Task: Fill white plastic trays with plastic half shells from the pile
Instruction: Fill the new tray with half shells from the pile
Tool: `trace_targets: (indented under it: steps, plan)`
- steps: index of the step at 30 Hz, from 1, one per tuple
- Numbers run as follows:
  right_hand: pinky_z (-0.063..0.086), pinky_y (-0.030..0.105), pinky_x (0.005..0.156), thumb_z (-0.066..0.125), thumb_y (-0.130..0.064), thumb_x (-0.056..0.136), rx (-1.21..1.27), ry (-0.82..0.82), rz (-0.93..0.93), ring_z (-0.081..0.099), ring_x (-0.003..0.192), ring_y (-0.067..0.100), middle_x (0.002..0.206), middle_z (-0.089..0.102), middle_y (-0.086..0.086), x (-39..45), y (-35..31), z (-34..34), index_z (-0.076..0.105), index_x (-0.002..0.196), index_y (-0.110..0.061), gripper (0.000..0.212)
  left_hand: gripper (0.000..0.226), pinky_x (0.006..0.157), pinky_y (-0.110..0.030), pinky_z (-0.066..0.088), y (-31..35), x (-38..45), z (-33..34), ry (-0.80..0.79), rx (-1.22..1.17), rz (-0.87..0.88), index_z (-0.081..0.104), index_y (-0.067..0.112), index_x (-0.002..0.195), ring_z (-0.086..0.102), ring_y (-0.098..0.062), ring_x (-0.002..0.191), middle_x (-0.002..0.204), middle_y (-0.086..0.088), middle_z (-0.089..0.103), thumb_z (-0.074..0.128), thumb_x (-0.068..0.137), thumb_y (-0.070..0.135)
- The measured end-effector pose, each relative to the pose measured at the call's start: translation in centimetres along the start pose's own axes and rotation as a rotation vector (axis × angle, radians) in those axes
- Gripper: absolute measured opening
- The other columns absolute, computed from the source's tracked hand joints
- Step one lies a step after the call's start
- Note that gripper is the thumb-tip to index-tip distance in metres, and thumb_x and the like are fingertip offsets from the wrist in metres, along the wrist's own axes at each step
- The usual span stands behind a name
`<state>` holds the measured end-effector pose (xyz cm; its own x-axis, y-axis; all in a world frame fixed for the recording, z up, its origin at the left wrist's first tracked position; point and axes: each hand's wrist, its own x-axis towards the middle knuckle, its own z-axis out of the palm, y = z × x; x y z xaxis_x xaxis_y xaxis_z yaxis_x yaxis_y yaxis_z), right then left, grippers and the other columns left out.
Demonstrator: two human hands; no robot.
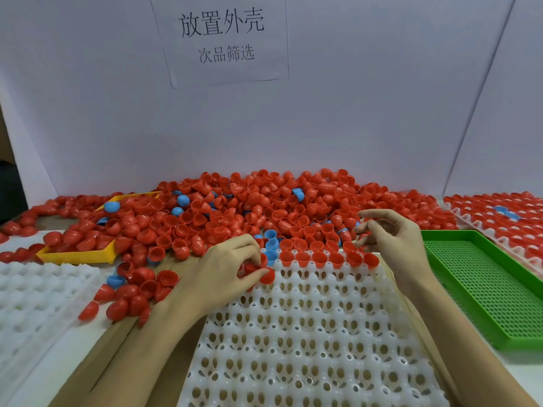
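Observation:
A white plastic tray (308, 333) with rows of holes lies in front of me. Its far row holds several red half shells (320, 257) standing open side up. A big pile of red and a few blue half shells (249, 207) spreads behind it. My left hand (226, 268) is at the tray's far left corner, its fingers curled round red half shells (266, 274). My right hand (390, 239) hovers over the tray's far right corner, fingers bent, thumb and fingertips pinching a red shell (363, 237) at the pile's edge.
A yellow tray (76, 255) sits half buried in shells at the left. Stacked white trays (35, 298) lie at the near left. A green perforated tray (482, 286) is on the right, with a filled white tray (499, 221) behind it. A paper sign hangs on the back wall.

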<state>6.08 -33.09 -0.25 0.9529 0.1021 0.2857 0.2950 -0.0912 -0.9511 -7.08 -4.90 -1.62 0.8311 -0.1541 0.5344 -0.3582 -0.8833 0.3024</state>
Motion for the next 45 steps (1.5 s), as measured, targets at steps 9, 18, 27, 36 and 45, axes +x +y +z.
trace_targets:
  steps: [9, 18, 27, 36, 45]
  plan:
    - [0.059, 0.025, 0.060, 0.051, 0.002, 0.106, -0.008, -0.004, 0.006, 0.072, 0.065, 0.020, 0.090, 0.076, 0.013, 0.1, 0.1, 0.0, 0.073, 0.108, -0.014, 0.027, 0.014, 0.084, -0.030, 0.057, 0.7, -0.2, 0.7, -0.050, 0.151, 0.141, 0.081, 0.016, 0.105, 0.065, -0.009, 0.094, 0.103, 0.009, 0.071, 0.078, 0.091, 0.018]
    - [0.061, 0.025, 0.060, 0.051, 0.003, 0.105, -0.014, -0.001, -0.003, 0.072, 0.063, 0.018, 0.088, 0.076, 0.011, 0.0, 0.0, 0.1, 0.073, 0.108, -0.015, 0.028, 0.022, 0.091, -0.031, 0.055, 0.8, -0.2, 0.7, -0.075, 0.211, 0.121, 0.080, 0.019, 0.111, 0.061, -0.008, 0.106, 0.116, 0.009, 0.066, 0.072, 0.095, 0.032]
    - [0.060, 0.024, 0.058, 0.052, 0.002, 0.105, 0.004, 0.025, 0.006, 0.070, 0.061, 0.015, 0.090, 0.076, 0.014, 0.3, 0.2, -0.4, 0.074, 0.105, -0.011, 0.026, 0.022, 0.093, -0.024, 0.049, -2.9, -0.3, -0.6, 0.100, 0.195, -0.238, 0.074, 0.017, 0.119, 0.058, -0.007, 0.109, 0.116, 0.010, 0.064, 0.064, 0.100, 0.022]
    - [0.057, 0.020, 0.056, 0.051, 0.004, 0.104, -0.011, 0.029, 0.015, 0.070, 0.059, 0.011, 0.088, 0.076, 0.012, 0.4, 0.8, -0.3, 0.075, 0.103, -0.012, 0.028, 0.047, 0.122, -0.046, 0.021, -8.3, -2.4, -0.2, -0.133, 0.332, -0.633, 0.041, 0.033, 0.155, 0.021, -0.020, 0.155, 0.167, 0.002, 0.030, 0.033, 0.110, 0.043]
    - [0.057, 0.020, 0.055, 0.052, 0.004, 0.103, -0.026, 0.045, 0.012, 0.070, 0.059, 0.011, 0.082, 0.077, 0.007, 0.5, 1.1, -0.4, 0.075, 0.101, -0.014, 0.029, 0.024, 0.102, -0.039, 0.038, -8.2, -2.2, -0.3, 0.059, 0.342, -0.530, 0.070, 0.019, 0.121, 0.052, -0.020, 0.116, 0.120, 0.004, 0.058, 0.058, 0.103, 0.027]
